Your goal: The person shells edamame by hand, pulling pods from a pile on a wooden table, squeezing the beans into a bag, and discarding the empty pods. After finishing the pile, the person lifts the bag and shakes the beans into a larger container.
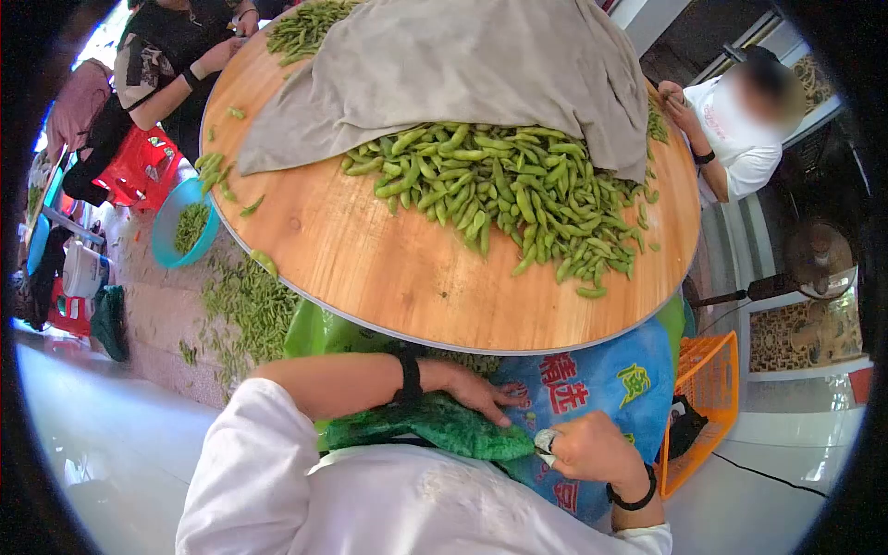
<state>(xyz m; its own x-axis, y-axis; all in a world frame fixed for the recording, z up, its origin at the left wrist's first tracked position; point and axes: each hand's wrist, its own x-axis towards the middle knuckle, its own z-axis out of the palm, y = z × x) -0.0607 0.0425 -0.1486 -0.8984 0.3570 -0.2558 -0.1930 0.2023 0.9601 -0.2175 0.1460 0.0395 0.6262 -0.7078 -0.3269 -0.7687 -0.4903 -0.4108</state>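
Note:
A green mesh bag (425,427) lies across my lap, close to my body and below the table edge. My left hand (476,384) rests at its upper side, fingers stretched out toward the right. My right hand (597,446) is closed in a fist at the bag's right end, pinching the gathered mesh. White wrapping (547,446) covers one of its fingers. Under both hands spreads a blue plastic sheet (638,356) with red and yellow printing. Beyond them, a heap of green soybean pods (499,180) sits on the round wooden table (388,268).
A grey cloth (462,74) covers the back of the heap. An orange crate (708,379) stands at right, a teal basin (176,227) at left. Pods (245,310) litter the floor. One person (740,120) is at the right, another (176,65) at the upper left.

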